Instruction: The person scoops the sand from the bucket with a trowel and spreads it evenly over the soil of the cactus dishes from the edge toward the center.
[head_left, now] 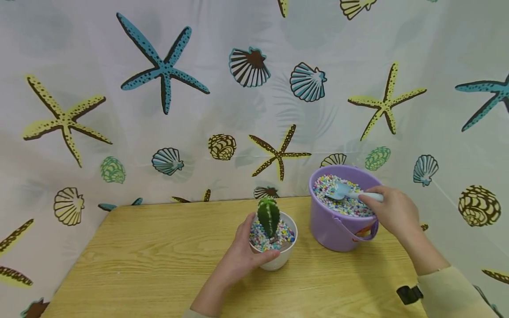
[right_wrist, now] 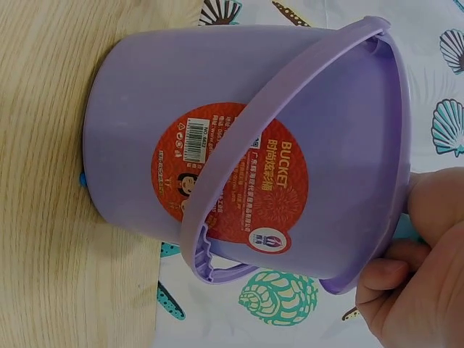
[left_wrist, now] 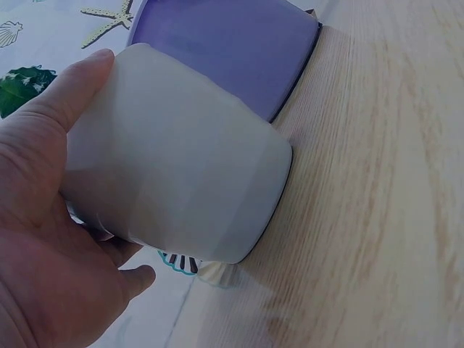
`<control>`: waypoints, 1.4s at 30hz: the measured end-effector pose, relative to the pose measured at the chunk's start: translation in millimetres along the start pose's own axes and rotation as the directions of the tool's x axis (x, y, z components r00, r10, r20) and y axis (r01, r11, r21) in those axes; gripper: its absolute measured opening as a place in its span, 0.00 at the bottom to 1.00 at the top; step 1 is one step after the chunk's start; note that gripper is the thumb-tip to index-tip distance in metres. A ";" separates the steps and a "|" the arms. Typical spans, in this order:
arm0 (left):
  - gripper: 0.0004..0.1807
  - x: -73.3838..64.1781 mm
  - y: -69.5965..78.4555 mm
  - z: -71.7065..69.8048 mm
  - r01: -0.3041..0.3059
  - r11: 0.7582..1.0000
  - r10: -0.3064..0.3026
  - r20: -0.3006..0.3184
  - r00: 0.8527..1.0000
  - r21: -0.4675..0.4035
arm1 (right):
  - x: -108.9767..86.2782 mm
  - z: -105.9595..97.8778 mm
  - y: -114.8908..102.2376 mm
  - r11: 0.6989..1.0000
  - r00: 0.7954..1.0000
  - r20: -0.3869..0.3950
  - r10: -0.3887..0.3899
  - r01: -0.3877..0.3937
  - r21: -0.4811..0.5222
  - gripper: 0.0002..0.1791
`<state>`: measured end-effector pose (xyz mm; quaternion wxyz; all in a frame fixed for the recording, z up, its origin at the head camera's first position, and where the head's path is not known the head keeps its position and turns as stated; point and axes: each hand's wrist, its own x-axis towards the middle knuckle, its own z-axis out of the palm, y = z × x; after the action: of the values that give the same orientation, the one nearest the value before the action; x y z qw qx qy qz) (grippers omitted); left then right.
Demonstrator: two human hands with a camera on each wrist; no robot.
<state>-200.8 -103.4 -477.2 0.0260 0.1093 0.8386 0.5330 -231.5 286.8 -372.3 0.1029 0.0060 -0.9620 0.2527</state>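
Left hand (head_left: 243,255) hugs the white cactus pot (head_left: 276,263); right hand (head_left: 395,211) grips the light-blue shovel (head_left: 352,194); its blade (head_left: 339,192) points left, kinda potward.

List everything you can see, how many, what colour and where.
Table: 1, wood-coloured, across lower head view.
Cloth: 1, white, behind table.
Starfish and shell prints: many, multicoloured, on cloth.
Bucket: 1, purple, right side of table.
Handle: 1, purple, on bucket.
Label: 1, red, on bucket.
Pot: 1, white, left of bucket.
Cactus: 1, green, in pot.
Beads: countless, multicoloured, in bucket and pot.
Scoop: 1, pale blue, on bucket's beads.
Unclear object: 1, black, lower right.
Sleeves: 2, cream, on arms.
Left grip: 1, bare, holding pot.
Right grip: 1, bare, holding scoop.
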 end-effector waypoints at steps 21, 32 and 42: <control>0.68 0.4 1.3 -0.4 -0.005 1.000 0.005 0.005 1.000 0.010 | -4.1 0.2 0.5 0.997 0.999 -0.019 0.049 -0.047 0.062 0.34; 0.68 0.8 2.1 -0.4 0.012 1.000 -0.012 0.002 1.000 0.016 | -6.8 -1.4 10.4 0.986 0.995 -0.023 0.098 -0.094 0.135 0.36; 0.68 -1.2 0.6 -0.2 0.012 1.000 -0.012 0.002 1.000 -0.006 | -8.0 -0.9 14.2 0.970 0.991 -0.033 0.132 -0.122 0.212 0.38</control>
<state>-199.6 -103.6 -476.7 0.0303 0.1048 0.8377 0.5351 -224.4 299.3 -380.1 0.1077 -0.0508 -0.9257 0.3590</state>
